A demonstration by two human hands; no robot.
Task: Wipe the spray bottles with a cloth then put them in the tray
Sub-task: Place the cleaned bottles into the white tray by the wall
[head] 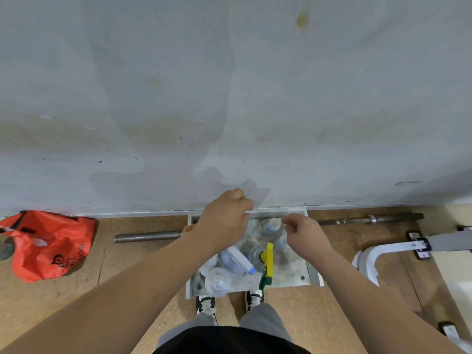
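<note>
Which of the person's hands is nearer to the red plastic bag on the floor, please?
Left. The left hand is over the tray's left part, toward the red bag; the right hand is farther right.

Tray [315, 277] on the floor [127, 277] between your shoes [205, 304] and the wall [229, 98], spray bottles [238, 259] inside it, bag [51, 246] well to its left, bar [148, 236] reaching past both its sides, frame [370, 256] off to your right.

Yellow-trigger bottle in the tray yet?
Yes, the yellow-trigger bottle stands inside the tray, next to a white bottle lying on its side.
</note>
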